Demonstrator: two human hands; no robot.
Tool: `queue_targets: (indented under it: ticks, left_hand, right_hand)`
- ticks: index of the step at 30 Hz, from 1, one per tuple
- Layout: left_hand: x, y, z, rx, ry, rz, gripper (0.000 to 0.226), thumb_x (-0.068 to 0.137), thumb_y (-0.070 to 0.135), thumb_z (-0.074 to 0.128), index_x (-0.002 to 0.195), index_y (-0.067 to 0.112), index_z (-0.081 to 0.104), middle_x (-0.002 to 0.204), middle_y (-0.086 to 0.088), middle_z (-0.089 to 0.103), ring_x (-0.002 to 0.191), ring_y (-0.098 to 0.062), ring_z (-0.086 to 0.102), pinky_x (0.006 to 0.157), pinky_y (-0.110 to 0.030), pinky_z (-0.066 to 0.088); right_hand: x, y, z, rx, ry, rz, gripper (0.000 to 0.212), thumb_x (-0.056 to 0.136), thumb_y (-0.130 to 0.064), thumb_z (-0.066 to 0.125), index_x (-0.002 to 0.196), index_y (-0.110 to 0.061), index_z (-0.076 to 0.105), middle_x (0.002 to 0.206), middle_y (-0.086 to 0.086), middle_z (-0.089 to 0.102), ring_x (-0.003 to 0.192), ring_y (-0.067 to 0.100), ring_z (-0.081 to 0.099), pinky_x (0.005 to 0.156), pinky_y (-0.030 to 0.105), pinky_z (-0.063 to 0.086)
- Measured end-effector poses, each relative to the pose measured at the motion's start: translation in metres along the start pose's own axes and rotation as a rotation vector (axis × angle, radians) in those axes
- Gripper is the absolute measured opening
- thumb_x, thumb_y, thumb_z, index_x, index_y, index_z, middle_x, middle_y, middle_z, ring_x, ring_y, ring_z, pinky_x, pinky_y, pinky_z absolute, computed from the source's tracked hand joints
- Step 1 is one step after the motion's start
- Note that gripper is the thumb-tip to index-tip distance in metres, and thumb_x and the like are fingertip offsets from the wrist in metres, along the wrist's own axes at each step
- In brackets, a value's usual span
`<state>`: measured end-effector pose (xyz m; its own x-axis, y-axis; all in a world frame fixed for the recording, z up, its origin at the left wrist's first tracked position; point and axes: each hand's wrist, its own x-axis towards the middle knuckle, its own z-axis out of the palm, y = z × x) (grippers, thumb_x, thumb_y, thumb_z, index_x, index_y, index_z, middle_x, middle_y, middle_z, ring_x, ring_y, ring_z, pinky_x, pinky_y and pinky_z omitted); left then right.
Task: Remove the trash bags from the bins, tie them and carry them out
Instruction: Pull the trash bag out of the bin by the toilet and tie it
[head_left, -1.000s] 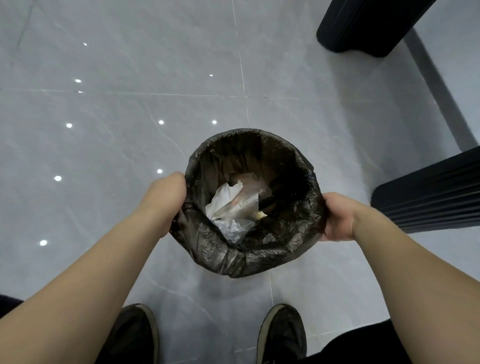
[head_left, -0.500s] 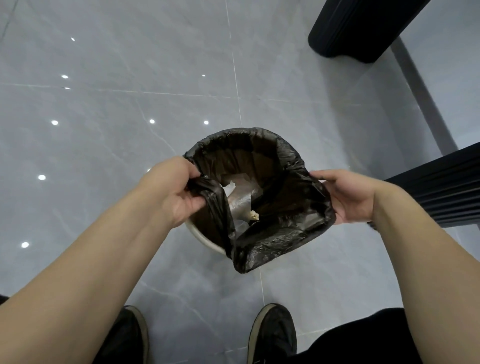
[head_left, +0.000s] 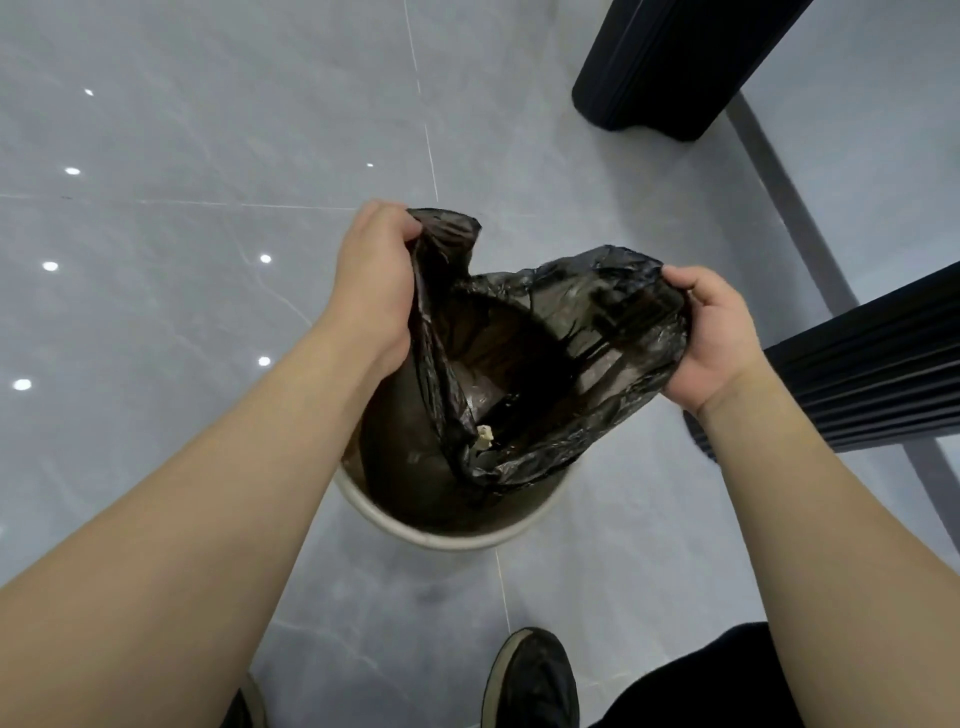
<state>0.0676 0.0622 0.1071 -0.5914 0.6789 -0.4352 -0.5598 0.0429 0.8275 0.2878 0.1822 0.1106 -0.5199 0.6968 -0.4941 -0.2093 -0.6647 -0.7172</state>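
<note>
Head view: grey glossy tiled floor (head_left: 208, 130) reflecting lights, dark furniture (head_left: 670, 57) beyond.

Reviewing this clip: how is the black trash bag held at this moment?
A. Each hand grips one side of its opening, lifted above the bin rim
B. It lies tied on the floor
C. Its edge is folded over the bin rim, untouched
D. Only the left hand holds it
A: the left hand and the right hand each grip an edge of the black trash bag, whose mouth stands open above the white bin.
</note>
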Motion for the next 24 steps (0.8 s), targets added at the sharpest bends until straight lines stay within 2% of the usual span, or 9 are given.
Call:
queue_targets:
  ticks: [1,3,5,6,9,13,17,21,24]
  left_hand:
    - [0.004,0.0,0.003,-0.036,-0.013,-0.004,0.019,0.074,0.018,0.048,0.092,0.011,0.049,0.092,-0.012,0.046,0.083,-0.025,0.047,0.076,-0.045,0.045]
    - [0.01,0.002,0.013,-0.045,-0.047,0.002,0.008,0.083,0.013,0.043,0.085,0.007,0.049,0.076,-0.013,0.048,0.064,-0.023,0.05,0.059,-0.032,0.046]
    - [0.016,0.008,0.025,-0.033,-0.126,0.034,0.022,0.085,0.01,0.037,0.064,0.011,0.043,0.054,-0.004,0.041,0.044,-0.019,0.036,0.042,-0.024,0.032]
    - [0.016,0.013,0.032,-0.061,-0.171,0.043,0.03,0.085,0.007,0.034,0.056,0.015,0.036,0.048,-0.001,0.034,0.04,-0.017,0.027,0.04,-0.023,0.024]
    - [0.021,0.037,0.06,-0.187,-0.251,0.027,0.032,0.086,0.006,0.031,0.059,0.021,0.021,0.049,0.002,0.022,0.044,-0.015,0.015,0.041,-0.023,0.016]
    - [0.027,0.072,0.103,-0.279,-0.272,0.007,0.033,0.085,0.005,0.031,0.059,0.021,0.019,0.049,0.002,0.02,0.045,-0.015,0.013,0.043,-0.023,0.013]
    - [0.034,0.099,0.143,-0.282,-0.254,0.04,0.037,0.084,0.002,0.032,0.053,0.019,0.022,0.052,-0.001,0.021,0.049,-0.017,0.013,0.047,-0.027,0.012]
    - [0.038,0.124,0.185,-0.273,-0.284,0.129,0.045,0.086,-0.001,0.032,0.046,0.018,0.024,0.048,-0.002,0.025,0.043,-0.015,0.019,0.047,-0.026,0.013]
    - [0.035,0.135,0.224,-0.227,-0.346,0.214,0.05,0.084,-0.004,0.032,0.04,0.019,0.026,0.047,-0.001,0.025,0.043,-0.016,0.02,0.047,-0.026,0.014]
  right_hand:
    - [0.0,0.001,0.002,0.034,-0.015,-0.013,0.036,0.09,-0.025,0.042,0.096,-0.003,0.069,0.093,0.014,0.072,0.089,0.03,0.069,0.084,0.041,0.057]
    - [0.001,0.0,0.01,0.067,0.001,-0.054,0.04,0.09,-0.026,0.042,0.078,-0.004,0.072,0.081,0.012,0.073,0.078,0.028,0.07,0.076,0.038,0.059]
    - [0.003,-0.007,0.015,0.102,0.075,-0.121,0.041,0.091,-0.026,0.043,0.057,-0.012,0.062,0.059,0.004,0.064,0.057,0.021,0.063,0.063,0.028,0.056]
    - [0.004,-0.011,0.017,0.137,0.106,-0.152,0.039,0.091,-0.026,0.043,0.055,-0.015,0.053,0.052,0.0,0.056,0.048,0.017,0.054,0.056,0.023,0.05]
    - [0.005,-0.027,0.021,0.318,0.129,-0.229,0.031,0.09,-0.028,0.046,0.064,-0.019,0.032,0.049,-0.005,0.042,0.041,0.012,0.037,0.045,0.021,0.035]
    - [0.009,-0.059,0.033,0.563,0.094,-0.368,0.039,0.091,-0.025,0.045,0.054,-0.016,0.036,0.049,-0.005,0.037,0.039,0.012,0.033,0.039,0.018,0.031]
    - [0.012,-0.092,0.048,0.632,0.077,-0.465,0.026,0.076,-0.023,0.052,0.058,-0.015,0.036,0.05,-0.003,0.041,0.042,0.014,0.039,0.043,0.019,0.035]
    - [0.014,-0.124,0.055,0.704,0.077,-0.516,0.041,0.087,-0.029,0.048,0.051,-0.015,0.036,0.048,-0.003,0.038,0.044,0.015,0.037,0.048,0.022,0.033]
    - [0.011,-0.147,0.049,0.785,0.054,-0.522,0.043,0.089,-0.032,0.049,0.052,-0.016,0.033,0.047,-0.003,0.036,0.041,0.015,0.036,0.044,0.022,0.035]
